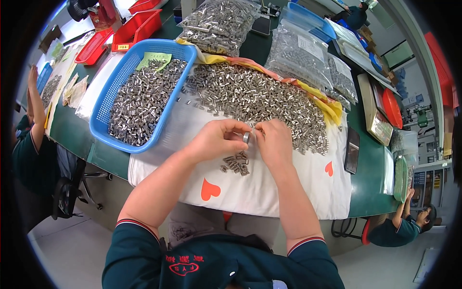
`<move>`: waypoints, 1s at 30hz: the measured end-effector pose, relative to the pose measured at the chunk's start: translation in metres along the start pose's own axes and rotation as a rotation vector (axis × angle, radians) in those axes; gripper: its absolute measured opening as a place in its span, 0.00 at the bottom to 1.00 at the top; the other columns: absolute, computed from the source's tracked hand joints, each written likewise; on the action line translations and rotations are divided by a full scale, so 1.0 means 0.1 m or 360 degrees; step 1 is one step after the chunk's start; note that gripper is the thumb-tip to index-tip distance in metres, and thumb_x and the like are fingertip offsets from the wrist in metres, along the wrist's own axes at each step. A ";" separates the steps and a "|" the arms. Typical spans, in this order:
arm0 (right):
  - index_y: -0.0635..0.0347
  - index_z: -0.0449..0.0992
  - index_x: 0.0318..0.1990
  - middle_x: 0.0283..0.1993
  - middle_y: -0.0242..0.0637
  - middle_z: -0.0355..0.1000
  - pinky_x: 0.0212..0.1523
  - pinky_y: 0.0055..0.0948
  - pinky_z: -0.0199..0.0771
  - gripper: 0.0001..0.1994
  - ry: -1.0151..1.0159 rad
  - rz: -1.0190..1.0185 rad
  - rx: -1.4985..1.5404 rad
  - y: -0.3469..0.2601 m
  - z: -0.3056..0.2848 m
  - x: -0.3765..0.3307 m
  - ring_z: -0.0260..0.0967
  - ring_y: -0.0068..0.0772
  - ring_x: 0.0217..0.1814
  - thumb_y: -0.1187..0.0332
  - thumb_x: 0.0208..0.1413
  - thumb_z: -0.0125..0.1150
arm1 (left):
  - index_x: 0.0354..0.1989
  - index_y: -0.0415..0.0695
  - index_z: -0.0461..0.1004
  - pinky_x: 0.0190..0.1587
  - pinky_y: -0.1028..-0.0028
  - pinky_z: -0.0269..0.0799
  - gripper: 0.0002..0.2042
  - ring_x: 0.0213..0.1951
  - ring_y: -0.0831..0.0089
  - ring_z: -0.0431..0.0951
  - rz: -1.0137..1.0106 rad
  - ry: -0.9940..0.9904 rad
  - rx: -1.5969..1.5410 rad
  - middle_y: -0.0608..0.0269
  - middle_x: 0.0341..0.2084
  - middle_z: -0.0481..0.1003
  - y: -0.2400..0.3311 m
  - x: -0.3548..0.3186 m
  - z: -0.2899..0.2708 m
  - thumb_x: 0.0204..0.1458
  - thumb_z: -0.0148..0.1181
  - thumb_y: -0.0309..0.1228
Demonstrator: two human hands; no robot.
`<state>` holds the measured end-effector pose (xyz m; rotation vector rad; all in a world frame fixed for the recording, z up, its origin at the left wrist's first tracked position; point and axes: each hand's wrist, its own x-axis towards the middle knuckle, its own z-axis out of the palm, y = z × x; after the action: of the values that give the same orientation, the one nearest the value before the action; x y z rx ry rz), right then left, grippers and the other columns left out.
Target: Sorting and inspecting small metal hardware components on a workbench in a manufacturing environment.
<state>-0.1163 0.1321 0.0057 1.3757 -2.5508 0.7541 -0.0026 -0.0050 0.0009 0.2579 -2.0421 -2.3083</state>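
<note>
My left hand (216,139) pinches a small shiny metal ring (246,137) between thumb and fingertips. Right beside it, my right hand (275,143) has its thumb and fingers pressed together. Whatever is in that pinch is hidden or too small to name. Both hands are above a white cloth with orange hearts (269,197). A small group of short metal sleeves (236,164) lies on the cloth under my left hand. Just beyond my hands spreads a large pile of similar metal sleeves (260,94).
A blue perforated basket (98,108) of metal sleeves stands at left. Filled clear bags (219,29) (298,53) stand behind the pile, along a yellow-orange cloth edge (332,111). A dark phone (352,149) lies at right. Red bins (134,31) stand far left. People sit at both sides.
</note>
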 end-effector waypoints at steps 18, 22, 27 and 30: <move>0.63 0.73 0.30 0.29 0.30 0.70 0.34 0.19 0.66 0.04 -0.0198 0.0283 0.1275 -0.12 -0.17 -0.07 0.64 0.18 0.29 0.78 0.44 0.57 | 0.45 0.35 0.68 0.39 0.81 0.71 0.18 0.35 0.80 0.74 -0.0016 0.0089 -0.0220 0.63 0.33 0.73 0.02 0.02 -0.03 0.43 0.60 0.20; 0.63 0.73 0.29 0.27 0.32 0.71 0.32 0.21 0.67 0.04 -0.0132 0.0216 0.1074 -0.18 -0.20 -0.07 0.66 0.21 0.28 0.78 0.43 0.58 | 0.44 0.35 0.69 0.38 0.82 0.71 0.17 0.33 0.82 0.73 0.0001 0.0093 -0.0217 0.64 0.31 0.74 -0.01 0.03 -0.03 0.43 0.60 0.20; 0.64 0.73 0.29 0.27 0.34 0.71 0.31 0.21 0.67 0.04 0.0028 -0.0018 0.0747 -0.22 -0.16 -0.09 0.68 0.23 0.28 0.77 0.43 0.58 | 0.44 0.35 0.69 0.37 0.82 0.71 0.17 0.33 0.82 0.73 -0.0017 0.0158 -0.0083 0.64 0.29 0.74 0.02 0.02 -0.02 0.43 0.60 0.20; 0.64 0.73 0.28 0.27 0.34 0.71 0.31 0.20 0.67 0.03 -0.0018 0.0055 0.0857 -0.20 -0.19 -0.10 0.68 0.22 0.29 0.77 0.43 0.58 | 0.44 0.35 0.69 0.37 0.81 0.71 0.17 0.33 0.81 0.73 -0.0032 0.0129 -0.0116 0.63 0.30 0.74 0.00 0.03 -0.03 0.43 0.60 0.19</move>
<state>-0.0964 0.1397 0.0254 1.4637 -2.4843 1.5251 -0.0053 -0.0082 0.0008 0.3636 -1.9230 -2.3370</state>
